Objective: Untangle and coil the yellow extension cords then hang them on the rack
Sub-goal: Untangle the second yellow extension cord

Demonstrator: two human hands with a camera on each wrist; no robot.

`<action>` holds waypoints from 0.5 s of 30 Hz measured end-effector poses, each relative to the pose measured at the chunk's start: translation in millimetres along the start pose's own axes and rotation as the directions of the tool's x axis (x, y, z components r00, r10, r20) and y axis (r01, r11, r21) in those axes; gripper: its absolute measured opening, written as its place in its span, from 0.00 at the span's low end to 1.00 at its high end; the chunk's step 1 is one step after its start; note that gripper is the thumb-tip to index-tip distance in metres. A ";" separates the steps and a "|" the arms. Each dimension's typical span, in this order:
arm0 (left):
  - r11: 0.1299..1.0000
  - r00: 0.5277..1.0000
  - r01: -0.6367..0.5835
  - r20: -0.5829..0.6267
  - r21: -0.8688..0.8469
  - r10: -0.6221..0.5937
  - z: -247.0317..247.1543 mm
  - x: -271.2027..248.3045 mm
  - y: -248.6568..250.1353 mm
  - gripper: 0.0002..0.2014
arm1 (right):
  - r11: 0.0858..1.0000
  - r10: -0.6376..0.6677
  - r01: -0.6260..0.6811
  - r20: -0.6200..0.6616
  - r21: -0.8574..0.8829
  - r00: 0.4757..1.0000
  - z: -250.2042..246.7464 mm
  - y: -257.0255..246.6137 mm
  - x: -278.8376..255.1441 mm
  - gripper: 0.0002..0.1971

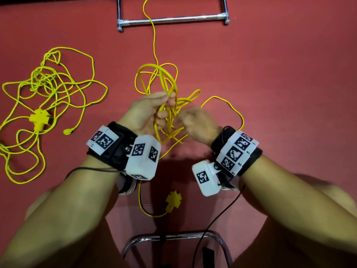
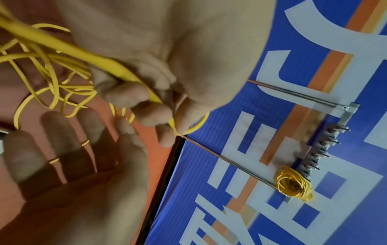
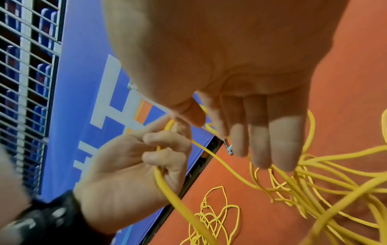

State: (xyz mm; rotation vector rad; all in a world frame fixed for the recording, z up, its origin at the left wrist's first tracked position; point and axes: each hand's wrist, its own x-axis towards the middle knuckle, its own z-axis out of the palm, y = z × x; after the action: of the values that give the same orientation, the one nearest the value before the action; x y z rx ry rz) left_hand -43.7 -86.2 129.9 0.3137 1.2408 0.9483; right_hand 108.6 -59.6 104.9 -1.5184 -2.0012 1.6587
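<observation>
My left hand (image 1: 164,111) grips a bunch of loops of a yellow extension cord (image 1: 154,78), its fingers (image 2: 134,94) curled round the strands. My right hand (image 1: 186,118) is just right of it, blurred, with straight fingers (image 3: 280,137) reaching among the loose loops (image 3: 314,182). One strand runs away over the rack's chrome foot bar (image 1: 172,18). This cord's yellow cross-shaped socket (image 1: 173,202) lies on the floor below my wrists. A second tangled yellow cord (image 1: 48,88) with its socket (image 1: 39,118) lies on the left. On the rack's hooks (image 2: 322,149) hangs a coiled yellow cord (image 2: 293,182).
The floor is red (image 1: 289,74). A blue banner (image 2: 272,215) stands behind the rack. A chrome chair frame (image 1: 173,238) sits under me at the bottom edge. Black sensor cables (image 1: 212,225) trail from my wrist units.
</observation>
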 end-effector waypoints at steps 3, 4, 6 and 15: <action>0.998 0.984 -0.059 0.169 0.022 0.055 4.5 -9.8 3.6 0.07 | 0.988 0.109 -0.084 -0.198 0.130 0.974 2.1 9.0 11.6 0.26; 0.997 0.973 -0.069 0.222 0.022 0.063 4.2 -11.3 3.6 0.07 | 0.977 0.132 -0.092 -0.204 0.192 0.970 3.0 10.5 14.0 0.30; 0.997 0.957 -0.069 0.284 0.014 0.063 4.5 -15.1 4.0 0.07 | 0.949 0.154 -0.087 -0.202 0.304 0.967 4.2 16.4 20.0 0.22; 0.938 0.956 -0.227 -0.126 0.261 0.266 -5.3 1.8 2.3 0.16 | 0.999 -0.037 0.042 -0.407 0.004 0.913 -16.1 21.9 30.0 0.06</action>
State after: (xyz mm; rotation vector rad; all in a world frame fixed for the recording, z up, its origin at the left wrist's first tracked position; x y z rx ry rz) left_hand -49.5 -85.0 128.5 0.6105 1.4944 1.0518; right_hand 117.4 -29.2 79.8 -1.6427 -1.7779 1.2079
